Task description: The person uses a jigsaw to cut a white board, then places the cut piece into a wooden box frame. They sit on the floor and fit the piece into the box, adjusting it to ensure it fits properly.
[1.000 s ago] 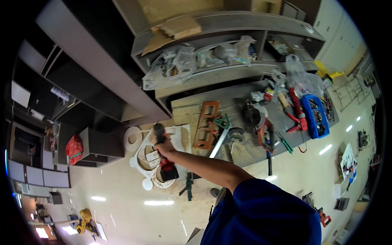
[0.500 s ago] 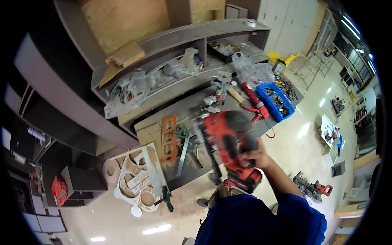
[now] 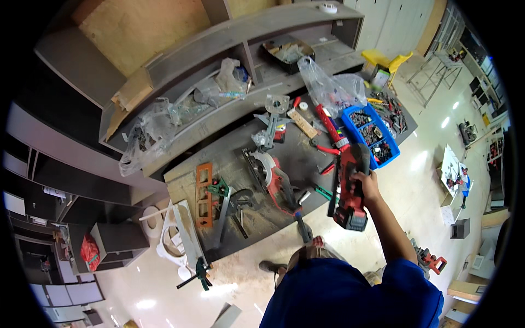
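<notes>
My right hand [image 3: 365,185] is closed around the handle of a red-and-black cordless jigsaw [image 3: 345,183], held up over the right edge of the workbench [image 3: 298,188]. The jigsaw's battery end points toward me, and its blade cannot be made out. A red caulking gun [image 3: 332,127] lies just beyond it, partly hidden by the tool. To its left a red circular saw [image 3: 276,183] rests on the bench. My left hand is not in view.
A blue divided bin [image 3: 373,136] of small parts stands at the bench's right side, by a clear plastic bag [image 3: 333,87]. An orange level-like frame [image 3: 204,195] and a green-handled clamp [image 3: 220,199] lie left. A grey shelf unit [image 3: 202,131] runs behind.
My right hand has carried the jigsaw right and away from me, turning it more upright. The circular saw now shows on the bench. The view has shifted.
</notes>
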### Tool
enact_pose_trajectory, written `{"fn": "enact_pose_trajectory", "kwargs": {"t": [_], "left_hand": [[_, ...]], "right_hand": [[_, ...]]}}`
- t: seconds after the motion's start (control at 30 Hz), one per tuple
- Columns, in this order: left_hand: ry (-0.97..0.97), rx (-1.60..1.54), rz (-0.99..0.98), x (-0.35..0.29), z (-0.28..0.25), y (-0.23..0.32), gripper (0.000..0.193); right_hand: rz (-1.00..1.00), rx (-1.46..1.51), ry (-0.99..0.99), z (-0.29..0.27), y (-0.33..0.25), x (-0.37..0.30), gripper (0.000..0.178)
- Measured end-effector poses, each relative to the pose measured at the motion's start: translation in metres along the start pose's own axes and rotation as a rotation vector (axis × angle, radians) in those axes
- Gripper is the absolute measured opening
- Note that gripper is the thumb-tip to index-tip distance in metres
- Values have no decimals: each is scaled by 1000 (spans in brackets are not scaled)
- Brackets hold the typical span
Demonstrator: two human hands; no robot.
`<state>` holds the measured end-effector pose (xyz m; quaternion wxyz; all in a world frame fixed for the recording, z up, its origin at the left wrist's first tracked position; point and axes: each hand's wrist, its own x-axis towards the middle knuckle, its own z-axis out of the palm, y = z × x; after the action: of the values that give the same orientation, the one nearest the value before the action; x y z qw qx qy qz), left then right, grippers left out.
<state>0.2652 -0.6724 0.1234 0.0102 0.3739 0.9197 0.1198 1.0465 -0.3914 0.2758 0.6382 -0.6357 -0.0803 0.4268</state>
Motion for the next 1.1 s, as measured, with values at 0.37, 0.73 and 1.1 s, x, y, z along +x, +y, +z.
{"fn": "enact_pose_trajectory", "kwargs": {"t": [0.37, 0.73, 1.1], "left_hand": [[-38, 112, -187, -28, -24, 77, 44], [18, 140, -90, -66, -76, 105, 39], [-48, 14, -49, -56, -28, 102, 33]], "right_hand": [[264, 419, -435, -9, 71, 162, 15], [186, 56, -259, -46, 152, 260, 20], [-509, -1388, -98, -85, 109, 289, 21]]}}
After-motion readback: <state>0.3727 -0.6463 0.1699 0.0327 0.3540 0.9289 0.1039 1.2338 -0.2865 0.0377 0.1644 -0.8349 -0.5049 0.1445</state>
